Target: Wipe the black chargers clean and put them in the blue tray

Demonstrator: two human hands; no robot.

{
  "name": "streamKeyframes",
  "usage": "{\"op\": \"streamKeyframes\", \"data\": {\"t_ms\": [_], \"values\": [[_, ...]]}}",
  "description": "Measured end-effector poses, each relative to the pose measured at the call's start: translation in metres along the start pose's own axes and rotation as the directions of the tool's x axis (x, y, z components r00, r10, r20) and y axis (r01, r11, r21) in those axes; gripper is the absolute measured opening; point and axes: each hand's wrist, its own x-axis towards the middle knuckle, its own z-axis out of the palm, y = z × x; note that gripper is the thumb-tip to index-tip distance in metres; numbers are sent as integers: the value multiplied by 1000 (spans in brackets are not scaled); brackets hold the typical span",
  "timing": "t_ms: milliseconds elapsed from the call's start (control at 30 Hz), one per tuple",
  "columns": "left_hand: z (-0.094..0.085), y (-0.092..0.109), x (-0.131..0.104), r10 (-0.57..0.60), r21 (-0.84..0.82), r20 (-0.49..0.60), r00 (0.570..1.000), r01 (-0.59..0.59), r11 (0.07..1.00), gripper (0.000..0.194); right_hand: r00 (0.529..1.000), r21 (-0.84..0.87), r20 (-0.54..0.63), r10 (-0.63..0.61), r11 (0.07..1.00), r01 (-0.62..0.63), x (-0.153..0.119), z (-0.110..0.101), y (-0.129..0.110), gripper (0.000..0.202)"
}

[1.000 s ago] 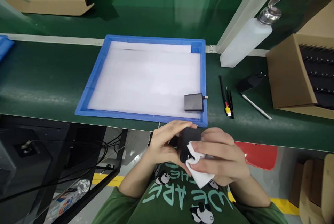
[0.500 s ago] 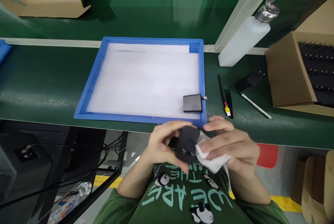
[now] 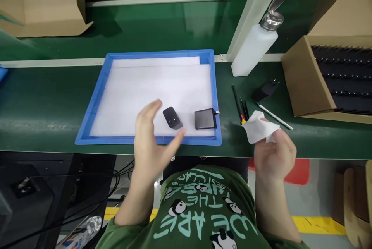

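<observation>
My left hand point(image 3: 154, 140) hovers over the front edge of the blue tray point(image 3: 84, 125), thumb and fingers spread with nothing between them. Just beyond its fingertips a black power adapter point(image 3: 171, 117) lies on the white paper point(image 3: 145, 98) in the tray. Near the tray's right front corner rests a dark grey adapter point(image 3: 205, 119), a small metal plug sticking out over the rim. To the right, my right hand point(image 3: 274, 150) is closed on a white cloth point(image 3: 258, 129), whose loose part covers the lower end of a black cable point(image 3: 236, 102).
Tweezers point(image 3: 245, 107), a white stick point(image 3: 274, 115) and another black adapter point(image 3: 265, 90) lie right of the tray. Behind them stand a white pump bottle point(image 3: 254, 49) and a metal post point(image 3: 250, 12). An open carton point(image 3: 308, 82) holds rows of black adapters at right.
The black adapter has left my left hand and lies in the tray. My left hand has opened and moved left; my right hand has gone right with the cloth. The camera view has shifted slightly.
</observation>
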Motion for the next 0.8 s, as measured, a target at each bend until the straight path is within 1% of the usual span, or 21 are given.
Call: {"op": "streamKeyframes", "data": {"t_ms": [33, 67, 100, 133, 167, 200, 233, 267, 300, 367, 433, 467, 533, 600, 633, 700, 800], "values": [[5, 12, -4, 100, -40, -6, 995, -100, 994, 79, 993, -100, 57, -106, 989, 112, 0, 10, -3, 29], [12, 21, -7, 153, -90, 73, 986, -146, 985, 80, 970, -185, 148, -194, 958, 220, 2, 21, -6, 29], [22, 28, -9, 157, -132, 182, 971, -134, 982, 82, 931, -256, 269, -247, 913, 316, 3, 32, -8, 30], [32, 31, -10, 142, -146, 280, 949, -104, 984, 84, 879, -307, 397, -263, 865, 398, 5, 43, -9, 31], [42, 31, -10, 121, -142, 344, 931, -76, 987, 87, 820, -346, 512, -254, 813, 468, 5, 52, -9, 32], [52, 29, -8, 104, -130, 382, 918, -58, 990, 87, 762, -380, 602, -236, 755, 534, 5, 59, -7, 35], [60, 25, -5, 86, -117, 402, 912, -42, 992, 86, 711, -415, 669, -218, 684, 600, 2, 63, -5, 39], [67, 20, -1, 65, -105, 412, 909, -23, 994, 83, 674, -444, 710, -201, 615, 651, -3, 64, -2, 45], [71, 16, 3, 46, -96, 415, 908, -6, 995, 78, 659, -465, 727, -193, 569, 678, -9, 63, 1, 50], [73, 11, 10, 17, -94, 409, 912, 24, 995, 65, 680, -478, 701, -213, 567, 671, -26, 55, 6, 61], [70, 12, 11, 13, -110, 393, 919, 33, 993, 55, 705, -465, 660, -261, 595, 656, -42, 47, 7, 68], [68, 15, 9, 18, -130, 385, 923, 35, 991, 53, 719, -453, 634, -284, 617, 643, -47, 44, 5, 69], [63, 22, 0, 20, -190, 343, 939, 48, 981, 57, 742, -417, 590, -318, 667, 618, -53, 43, -4, 69], [59, 29, -11, 9, -262, 248, 969, 58, 963, 63, 752, -379, 569, -332, 706, 598, -53, 46, -17, 65], [58, 32, -15, 0, -293, 192, 981, 58, 955, 64, 746, -363, 571, -341, 711, 603, -52, 48, -24, 62], [54, 36, -22, -16, -316, 108, 994, 49, 948, 58, 719, -359, 597, -356, 684, 636, -49, 53, -38, 54], [48, 39, -26, 18, -283, 47, 999, -4, 959, 52, 684, -394, 640, -349, 616, 682, -46, 53, -53, 45]]}}
